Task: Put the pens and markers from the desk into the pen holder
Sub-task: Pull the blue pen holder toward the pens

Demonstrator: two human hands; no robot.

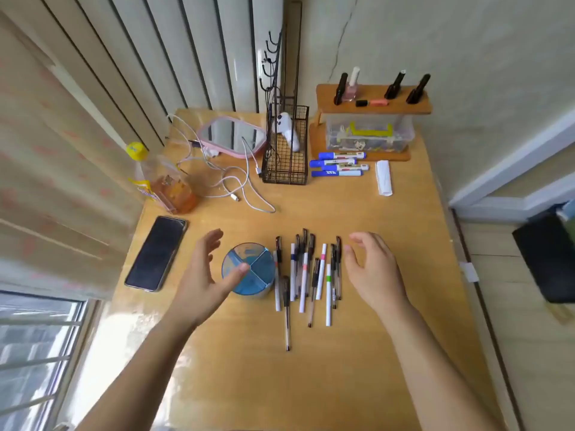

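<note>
A round blue pen holder (259, 269) with divided compartments stands on the wooden desk (389, 337), and nothing shows inside it. Right beside it lie several pens and white markers (306, 275) in a loose row, pointing away from me. My left hand (202, 275) hovers open at the holder's left side, thumb over its rim. My right hand (373, 269) hovers open just right of the row, holding nothing. Several blue whiteboard markers (339, 164) lie farther back.
A phone (155, 253) lies at the left. Behind are a bottle (161, 181), white cables (230, 178), a pink mirror (231, 136), a black wire basket (286, 150), a wooden shelf (373, 104) over a plastic box, and a white roll (383, 177).
</note>
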